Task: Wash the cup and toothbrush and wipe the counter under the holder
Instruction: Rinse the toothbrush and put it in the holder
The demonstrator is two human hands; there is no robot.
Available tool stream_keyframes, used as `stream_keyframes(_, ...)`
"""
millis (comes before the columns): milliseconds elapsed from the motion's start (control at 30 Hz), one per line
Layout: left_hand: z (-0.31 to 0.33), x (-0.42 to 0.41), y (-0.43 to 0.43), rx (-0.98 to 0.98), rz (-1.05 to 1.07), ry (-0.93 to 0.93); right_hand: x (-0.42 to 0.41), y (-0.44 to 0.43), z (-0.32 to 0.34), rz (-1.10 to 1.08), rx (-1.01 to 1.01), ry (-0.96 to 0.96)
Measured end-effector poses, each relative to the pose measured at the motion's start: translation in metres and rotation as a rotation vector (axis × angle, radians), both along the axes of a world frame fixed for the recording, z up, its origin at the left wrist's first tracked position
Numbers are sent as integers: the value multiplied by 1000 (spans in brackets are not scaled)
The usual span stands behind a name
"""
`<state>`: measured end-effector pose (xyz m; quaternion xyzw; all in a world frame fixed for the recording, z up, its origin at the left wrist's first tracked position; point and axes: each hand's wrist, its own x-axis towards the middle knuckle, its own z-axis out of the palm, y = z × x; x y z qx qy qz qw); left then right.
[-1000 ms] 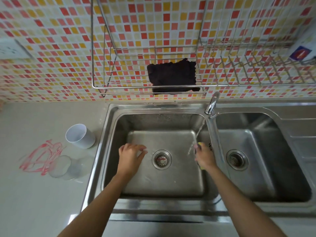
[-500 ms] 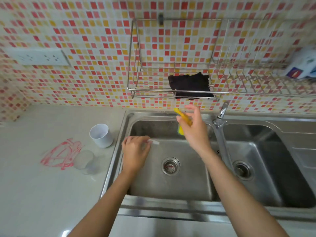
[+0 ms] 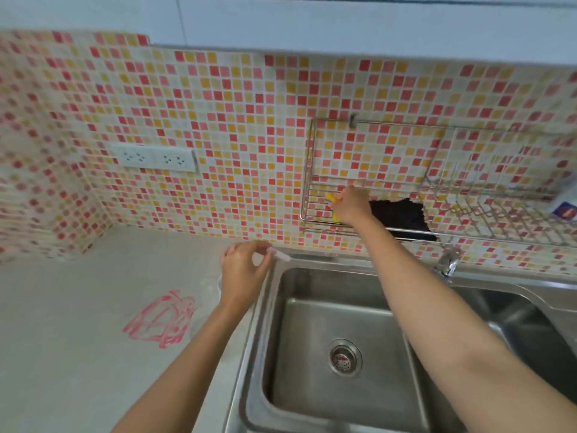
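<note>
Your surface [image 3: 62,307] carries a red scribble [image 3: 159,320] left of the steel sink [image 3: 312,401]. Above the basin, the wire rack [image 3: 309,182] holds a black cloth [image 3: 399,217] — your right hand [image 3: 351,204] reaches in just beside it, gripping a yellow sponge [image 3: 335,216]. Your left hand [image 3: 243,270] pinches the pale toothbrush [image 3: 279,255] — over the sink's back-left corner.

Head cam, fwd-down over sink [image 3: 327,307]

The sink [image 3: 312,385] sits in the desk [image 3: 62,339]; wire rack [image 3: 315,203] at its twelve o'clock, cloth [image 3: 399,217] in it; sockets [image 3: 156,157] at ten.
</note>
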<state>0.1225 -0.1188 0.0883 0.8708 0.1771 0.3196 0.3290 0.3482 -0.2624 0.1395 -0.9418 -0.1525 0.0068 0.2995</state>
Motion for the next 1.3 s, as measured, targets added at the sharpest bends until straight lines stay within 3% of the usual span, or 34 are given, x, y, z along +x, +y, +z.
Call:
stream_keyframes(233,-8,-10,51,-25,41,25,-4,12,-5,-46,-75,-48)
stream_keyframes(300,-12,-13,70,-14,46,47,-24,10,0,-94,-71,-149)
stream_keyframes(367,-18,-13,92,16,35,97,-54,14,-2,-139,57,-334)
stream_keyframes(500,-43,-8,128,69,-47,275,-134,38,-41,-86,525,-605)
stream_keyframes(567,-55,-6,137,101,-99,358,-165,56,-86,-38,553,-483)
stream_keyframes(700,-75,0,146,162,-165,480,-192,94,-168,134,278,36)
stream_keyframes(800,-84,5,150,181,-184,511,-187,113,-197,183,188,263)
stream_keyframes(1300,-105,20,155,236,-241,578,-169,148,-239,176,341,365)
